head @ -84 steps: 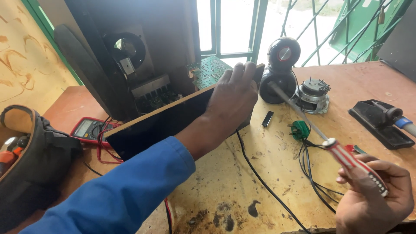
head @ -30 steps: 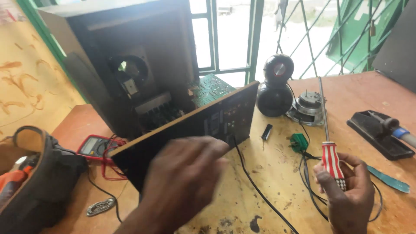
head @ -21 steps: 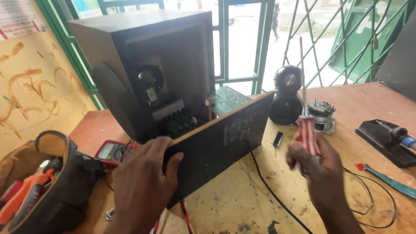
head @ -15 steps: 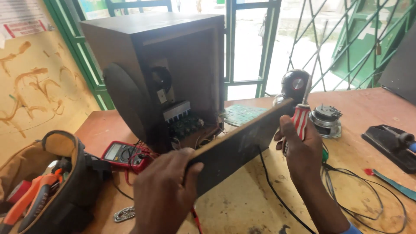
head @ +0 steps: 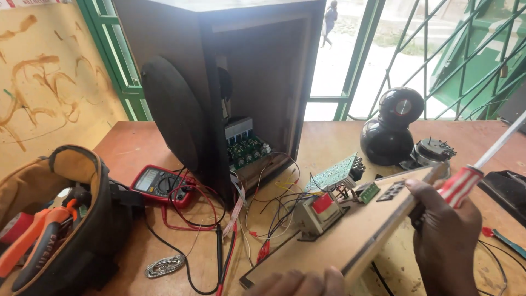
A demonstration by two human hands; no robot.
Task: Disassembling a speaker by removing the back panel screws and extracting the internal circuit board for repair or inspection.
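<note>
Hands both on tilted back panel (head: 350, 241): left hand (head: 298, 282) gripping lower edge, right hand (head: 446, 235) closed around red-striped screwdriver (head: 466, 181). Scuffed wooden worktop (head: 126, 148), open speaker cabinet (head: 230, 87), green window grille (head: 438, 49) behind.

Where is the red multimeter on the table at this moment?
In the head view, the red multimeter lies on the left part of the table, between the open tool bag and the black speaker cabinet.

The speaker cabinet (head: 219, 82) stands upper centre on the table (head: 131, 148). The multimeter (head: 159, 185) lies lower left of it, the tool bag (head: 60, 219) at far left, and the panel (head: 350, 235) at lower right.
</note>
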